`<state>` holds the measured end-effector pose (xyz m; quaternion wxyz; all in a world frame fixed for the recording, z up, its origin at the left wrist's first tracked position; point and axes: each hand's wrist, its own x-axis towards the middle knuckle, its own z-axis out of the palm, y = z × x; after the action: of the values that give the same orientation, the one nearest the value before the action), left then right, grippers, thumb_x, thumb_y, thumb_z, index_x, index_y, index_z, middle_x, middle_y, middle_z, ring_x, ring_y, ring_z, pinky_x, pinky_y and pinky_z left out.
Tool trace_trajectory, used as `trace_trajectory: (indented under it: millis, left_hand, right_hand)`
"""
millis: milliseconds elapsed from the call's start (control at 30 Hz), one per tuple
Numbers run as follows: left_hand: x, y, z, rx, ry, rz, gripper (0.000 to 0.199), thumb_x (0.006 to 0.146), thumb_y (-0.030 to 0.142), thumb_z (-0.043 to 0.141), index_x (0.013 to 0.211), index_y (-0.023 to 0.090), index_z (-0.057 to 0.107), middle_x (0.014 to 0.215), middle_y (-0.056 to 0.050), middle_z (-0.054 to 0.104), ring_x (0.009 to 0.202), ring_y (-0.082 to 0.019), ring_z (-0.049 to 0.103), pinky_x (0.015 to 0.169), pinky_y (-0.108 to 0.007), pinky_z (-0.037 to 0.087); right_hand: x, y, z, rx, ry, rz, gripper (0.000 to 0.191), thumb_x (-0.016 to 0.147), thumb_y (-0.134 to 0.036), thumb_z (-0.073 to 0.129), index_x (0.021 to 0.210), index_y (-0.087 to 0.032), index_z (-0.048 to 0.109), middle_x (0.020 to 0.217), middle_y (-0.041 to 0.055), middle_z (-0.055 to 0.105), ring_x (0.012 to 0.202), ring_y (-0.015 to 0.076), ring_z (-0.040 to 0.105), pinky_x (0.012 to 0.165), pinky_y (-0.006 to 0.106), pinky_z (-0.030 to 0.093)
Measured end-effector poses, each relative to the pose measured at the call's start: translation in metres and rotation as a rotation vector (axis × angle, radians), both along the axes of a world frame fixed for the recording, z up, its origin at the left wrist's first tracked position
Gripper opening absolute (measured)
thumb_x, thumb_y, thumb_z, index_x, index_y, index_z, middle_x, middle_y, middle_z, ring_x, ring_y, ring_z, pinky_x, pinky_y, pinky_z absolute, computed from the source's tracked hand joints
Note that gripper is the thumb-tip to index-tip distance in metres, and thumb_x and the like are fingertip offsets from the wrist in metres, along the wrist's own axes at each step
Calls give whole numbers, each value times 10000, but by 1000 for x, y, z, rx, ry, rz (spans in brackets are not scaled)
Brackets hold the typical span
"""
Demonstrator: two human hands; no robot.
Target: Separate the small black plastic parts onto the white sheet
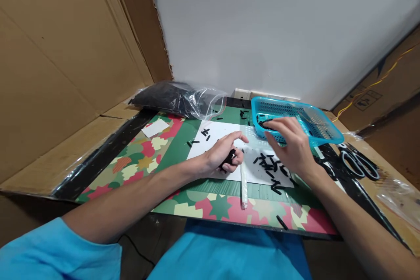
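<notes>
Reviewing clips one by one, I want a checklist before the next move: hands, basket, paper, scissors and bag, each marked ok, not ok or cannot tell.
1. Left hand holding its black strips: ok, a clump sits in the curled fingers.
2. Right hand empty: cannot tell; thumb and fingers are apart, but dark strips show behind the fingertips.
3. Blue plastic basket upright: ok, opening upward, with some strips inside.
4. White paper free of loose strips: not ok, many lie scattered there.
5. Scissors apart from both hands: ok, lying right of them.
6. Clear plastic bag sealed: cannot tell.
</notes>
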<state>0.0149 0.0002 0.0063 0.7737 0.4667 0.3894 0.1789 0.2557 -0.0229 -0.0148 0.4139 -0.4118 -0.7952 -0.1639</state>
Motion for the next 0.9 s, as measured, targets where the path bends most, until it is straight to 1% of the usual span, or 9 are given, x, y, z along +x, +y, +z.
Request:
trace_trajectory:
  millis: [67,133,267,400,533,600,700,800,900]
  left_hand:
    - [2,-2,-3,-37,56,-33,471,1038,719,411,1031,260,517,553,64,478,353,-69,273,356,-137,163]
    - [4,-4,-6,-14,78,-59,583,1014,805,384,953,238,502,555,45,486,365,-63,295,361,-136,179]
    - [5,-7,-10,57,65,-60,561,1029,805,368,1046,260,498,552,69,462,374,-62,287,375,-119,202]
    - [5,-8,-12,119,106,-91,564,1020,826,351,1102,283,479,554,77,466,359,-78,303,347,-129,204]
    - [6,-8,-15,122,105,-150,604,987,859,386,969,260,461,548,63,477,353,-80,311,325,-150,210]
    - [6,-7,-15,121,63,-136,571,999,825,415,972,257,471,541,70,463,347,-83,316,326,-150,197]
    - [6,-6,-13,130,-1,-88,451,1032,694,488,984,246,504,548,86,441,342,-66,294,335,-138,175]
    - [6,-7,-12,135,-66,-97,347,1020,556,591,939,222,544,537,97,419,346,-42,252,341,-135,202]
    - [7,-12,-15,138,-122,-198,329,991,519,680,933,224,546,520,110,415,349,-39,252,351,-136,231]
  right_hand:
    - [-16,-8,-2,-30,-86,194,162,1078,-160,629,1215,-188,712,1088,133,777,934,268,673,832,413,557]
    - [-31,-14,-5,-62,-137,321,154,1086,-143,618,1200,-189,710,1033,109,790,850,240,653,759,378,538]
    - [-42,-19,-7,-53,-159,391,129,1109,-152,600,1174,-166,711,988,91,806,791,210,629,705,340,510]
    - [-42,-20,-7,40,-218,374,173,1119,-119,556,1149,-142,725,972,97,807,812,204,661,707,327,505]
    - [-42,-22,-5,130,-289,354,231,1131,-107,511,1080,-126,736,978,111,813,873,217,713,713,329,518]
    - [-39,-24,0,180,-341,327,248,1126,-90,504,1064,-117,743,970,116,816,890,224,727,748,336,543]
    - [-32,-32,13,211,-498,243,282,1117,-67,486,1068,-143,753,977,104,828,874,227,739,764,345,557]
    - [-27,-51,20,27,-518,86,285,1105,-48,477,1127,-158,739,960,91,832,801,224,743,701,346,536]
    - [-26,-75,15,-189,-213,20,159,1115,-142,562,1074,-182,709,911,74,815,741,207,758,641,318,520]
